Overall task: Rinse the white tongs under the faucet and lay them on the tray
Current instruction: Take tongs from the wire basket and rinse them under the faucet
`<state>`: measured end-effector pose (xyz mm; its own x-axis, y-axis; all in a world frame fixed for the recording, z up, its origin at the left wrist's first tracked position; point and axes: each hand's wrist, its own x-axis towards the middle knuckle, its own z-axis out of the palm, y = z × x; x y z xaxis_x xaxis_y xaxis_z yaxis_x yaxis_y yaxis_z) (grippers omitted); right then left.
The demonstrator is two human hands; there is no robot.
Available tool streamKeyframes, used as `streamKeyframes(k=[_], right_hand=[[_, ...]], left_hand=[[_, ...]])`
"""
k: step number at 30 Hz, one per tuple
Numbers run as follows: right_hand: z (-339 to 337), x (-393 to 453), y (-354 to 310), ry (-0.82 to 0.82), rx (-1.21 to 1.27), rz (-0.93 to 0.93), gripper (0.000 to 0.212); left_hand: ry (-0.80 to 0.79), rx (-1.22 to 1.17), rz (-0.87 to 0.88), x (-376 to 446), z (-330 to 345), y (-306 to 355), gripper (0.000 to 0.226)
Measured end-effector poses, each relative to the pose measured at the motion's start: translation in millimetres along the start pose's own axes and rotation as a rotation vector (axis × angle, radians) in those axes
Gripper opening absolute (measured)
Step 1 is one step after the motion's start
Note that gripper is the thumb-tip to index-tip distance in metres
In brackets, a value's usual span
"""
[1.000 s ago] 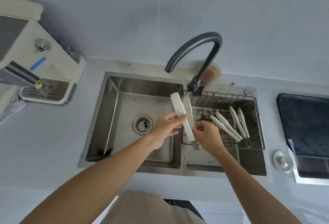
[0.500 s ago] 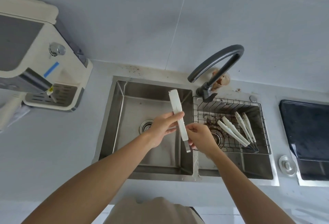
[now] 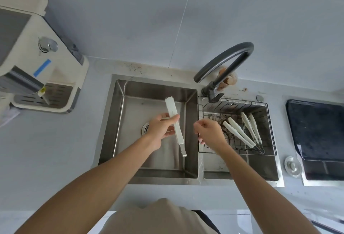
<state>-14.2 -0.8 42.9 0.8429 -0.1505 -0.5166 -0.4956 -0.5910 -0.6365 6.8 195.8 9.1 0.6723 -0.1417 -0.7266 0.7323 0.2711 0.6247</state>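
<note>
My left hand [image 3: 161,127] grips a pair of white tongs [image 3: 175,122] around their middle, over the left sink basin [image 3: 130,107]. The tongs are closed and point away from me, metal end toward me. My right hand [image 3: 210,131] hovers just right of them over the basin divider, fingers loosely curled, holding nothing. The dark curved faucet [image 3: 227,62] arches above the back of the sink; its spout ends above the divider, and no water shows. Two more white tongs [image 3: 240,131] [image 3: 251,127] lie in the wire basket [image 3: 270,122] over the right basin.
A cream-coloured appliance [image 3: 42,62] stands on the counter at the left. A dark tray [image 3: 316,129] sits at the far right, with a round metal sink plug [image 3: 292,166] beside it. The drain [image 3: 145,129] lies under my left hand. Brown debris dots the basket.
My right hand has let go of the tongs' metal end and drawn away to the right. My left hand still holds the tongs, now further over the left basin.
</note>
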Motion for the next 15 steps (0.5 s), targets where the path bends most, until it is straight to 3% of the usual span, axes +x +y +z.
streamKeyframes(k=[5,15], right_hand=[[-41.8,31.7,-4.2,0.146,0.012,-0.044,0.013],[-76.5,63.5,2.9,0.212,-0.123,-0.138,0.023]], left_hand=[[0.027,0.002,0.041,3.4,11.2,3.6,0.043],[0.057,-0.017,0.025,2.5,35.7,3.3,0.04]])
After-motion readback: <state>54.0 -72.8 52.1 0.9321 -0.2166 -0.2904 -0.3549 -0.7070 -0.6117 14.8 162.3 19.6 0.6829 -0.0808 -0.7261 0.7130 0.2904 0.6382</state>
